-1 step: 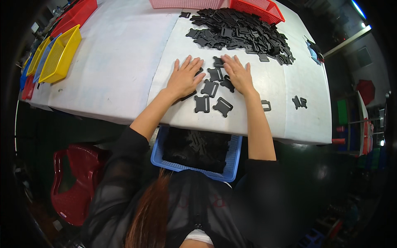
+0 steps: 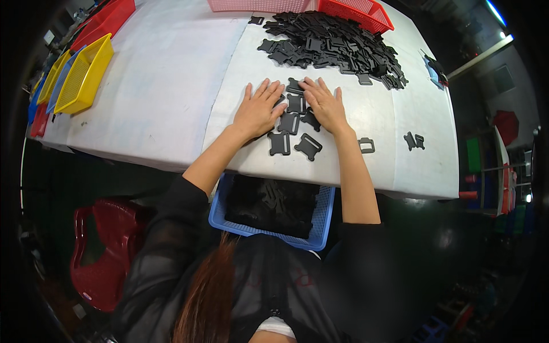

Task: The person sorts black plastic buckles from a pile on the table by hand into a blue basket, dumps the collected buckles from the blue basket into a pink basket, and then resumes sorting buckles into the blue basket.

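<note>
My left hand lies flat on the white-covered table, fingers spread, over black plastic buckle parts that are mostly hidden beneath it. Opposite it, my right hand is also flat with fingers apart. Its fingertips touch a buckle part at the far end of the group, and another dark part pokes out beside its palm. Between the hands are a slotted buckle part and one just nearer. Closer to the table's front edge lie an upright part and a tilted one.
A large heap of black buckle parts spreads at the back, before a red basket and a pink basket. Loose pieces lie right. Yellow basket stands left. Below the edge sits a blue basket of dark parts.
My hands have come slightly closer together, the left moving right and the right moving left. The far buckle parts between them have shifted a little left, into a tighter row.
</note>
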The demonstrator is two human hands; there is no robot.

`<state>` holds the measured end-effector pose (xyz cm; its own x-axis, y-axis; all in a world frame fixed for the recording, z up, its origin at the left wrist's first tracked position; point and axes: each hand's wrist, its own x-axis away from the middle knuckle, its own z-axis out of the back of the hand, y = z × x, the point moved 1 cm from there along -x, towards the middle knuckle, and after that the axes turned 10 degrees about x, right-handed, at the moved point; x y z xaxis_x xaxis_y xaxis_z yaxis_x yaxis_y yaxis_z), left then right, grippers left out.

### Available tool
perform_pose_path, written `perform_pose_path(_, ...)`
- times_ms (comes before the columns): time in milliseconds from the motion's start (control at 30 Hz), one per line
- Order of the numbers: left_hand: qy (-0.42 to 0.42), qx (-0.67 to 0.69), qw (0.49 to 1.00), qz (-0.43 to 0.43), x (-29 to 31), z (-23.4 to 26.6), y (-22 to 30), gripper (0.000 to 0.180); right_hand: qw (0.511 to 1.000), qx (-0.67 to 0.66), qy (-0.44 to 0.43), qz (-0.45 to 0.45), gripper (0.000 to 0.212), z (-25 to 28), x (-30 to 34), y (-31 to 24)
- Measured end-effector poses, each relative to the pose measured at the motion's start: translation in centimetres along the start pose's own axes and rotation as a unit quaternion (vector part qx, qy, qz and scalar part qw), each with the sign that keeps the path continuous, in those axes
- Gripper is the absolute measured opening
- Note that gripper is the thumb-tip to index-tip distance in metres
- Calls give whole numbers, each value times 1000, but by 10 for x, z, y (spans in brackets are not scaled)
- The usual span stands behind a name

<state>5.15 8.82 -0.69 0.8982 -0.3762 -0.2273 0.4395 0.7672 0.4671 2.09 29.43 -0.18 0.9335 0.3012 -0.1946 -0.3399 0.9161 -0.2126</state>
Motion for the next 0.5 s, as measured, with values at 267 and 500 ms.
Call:
perform_pose_path(267,52,75,996,-24,92,0,57,48,996,-28,57,61,34,20,94,-53)
perform_pose_path(500,-19,267,963,0,116,52,66,22,986,-160,8,53,26,51,144,-77)
